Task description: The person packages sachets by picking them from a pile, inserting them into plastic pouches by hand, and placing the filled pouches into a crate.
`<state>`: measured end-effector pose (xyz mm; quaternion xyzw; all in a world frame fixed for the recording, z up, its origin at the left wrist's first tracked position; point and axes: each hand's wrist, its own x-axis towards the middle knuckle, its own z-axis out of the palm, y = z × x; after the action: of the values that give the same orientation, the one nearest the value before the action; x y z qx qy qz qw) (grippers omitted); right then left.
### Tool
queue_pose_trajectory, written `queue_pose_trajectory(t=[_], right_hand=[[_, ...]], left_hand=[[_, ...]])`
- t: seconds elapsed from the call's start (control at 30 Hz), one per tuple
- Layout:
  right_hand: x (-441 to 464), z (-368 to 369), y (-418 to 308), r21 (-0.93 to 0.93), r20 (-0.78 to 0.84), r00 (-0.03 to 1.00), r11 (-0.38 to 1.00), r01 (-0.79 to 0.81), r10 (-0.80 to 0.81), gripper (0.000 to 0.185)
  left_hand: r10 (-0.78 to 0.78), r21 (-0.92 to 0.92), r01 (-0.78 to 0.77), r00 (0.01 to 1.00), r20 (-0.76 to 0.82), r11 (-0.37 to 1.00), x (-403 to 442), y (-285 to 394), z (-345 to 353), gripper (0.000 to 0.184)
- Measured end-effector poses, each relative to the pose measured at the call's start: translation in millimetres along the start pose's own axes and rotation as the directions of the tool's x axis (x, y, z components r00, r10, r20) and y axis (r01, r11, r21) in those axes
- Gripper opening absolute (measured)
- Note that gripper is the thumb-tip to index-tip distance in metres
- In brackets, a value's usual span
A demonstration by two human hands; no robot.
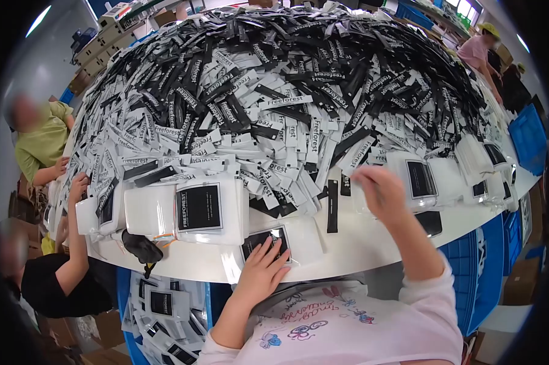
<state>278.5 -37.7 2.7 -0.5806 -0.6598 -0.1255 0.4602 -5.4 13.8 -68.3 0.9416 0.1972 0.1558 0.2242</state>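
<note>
My left hand [264,267] lies flat with fingers spread on a clear plastic pouch with a black label [308,240] near the table's front edge. The hand covers part of the label. My right hand [382,193] is raised over the near side of the pile, its fingers curled and their tips close together. Whether anything is between them is hidden. Just left of it, one black stick sachet [332,207] lies apart on the white table [341,255]. The big pile of black and white Freeforest stick sachets [286,103] spreads beyond both hands.
Stacks of clear-wrapped packs [232,210] stand to the left, and more packs [420,179] to the right. A black object [142,246] sits at the left edge. A blue bin of pouches [165,304] stands below. Co-workers [46,140] are at the left and far right.
</note>
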Motion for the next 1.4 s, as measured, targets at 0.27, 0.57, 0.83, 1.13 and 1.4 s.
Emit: queue_pose_trajectory(t=[0.27,0.57,0.83,1.13,1.4], right_hand=[[-131.3,31.6,-45.2,0.446,-0.125,0.649,0.627,-0.638,0.750,0.011],[-87.0,23.0,-84.0,0.123,0.312,0.637,0.635,-0.762,0.704,0.047],[-71.4,31.8,-127.0,0.224,0.668,0.534,0.544,-0.809,0.518,0.035],[-51.2,23.3,-129.3,0.124,0.778,0.389,0.486,-0.865,0.494,0.029],[-50.7,24.2,-114.0,0.171,0.745,0.550,0.688,-0.705,0.378,0.038]], left_hand=[[0.016,-0.057,-0.041,0.923,-0.383,0.998,1.7,8.6,-12.5,0.022],[0.187,-0.055,-0.207,0.949,-0.254,0.977,-4.1,42.9,7.5,0.026],[0.072,-0.061,-0.093,0.955,-0.288,0.994,-1.8,35.7,-6.0,0.100],[0.081,-0.341,-0.174,0.959,-0.271,0.924,-5.0,36.1,-16.9,0.086],[-0.026,-0.339,-0.061,0.969,-0.246,0.939,-8.2,40.3,-28.8,0.061]])
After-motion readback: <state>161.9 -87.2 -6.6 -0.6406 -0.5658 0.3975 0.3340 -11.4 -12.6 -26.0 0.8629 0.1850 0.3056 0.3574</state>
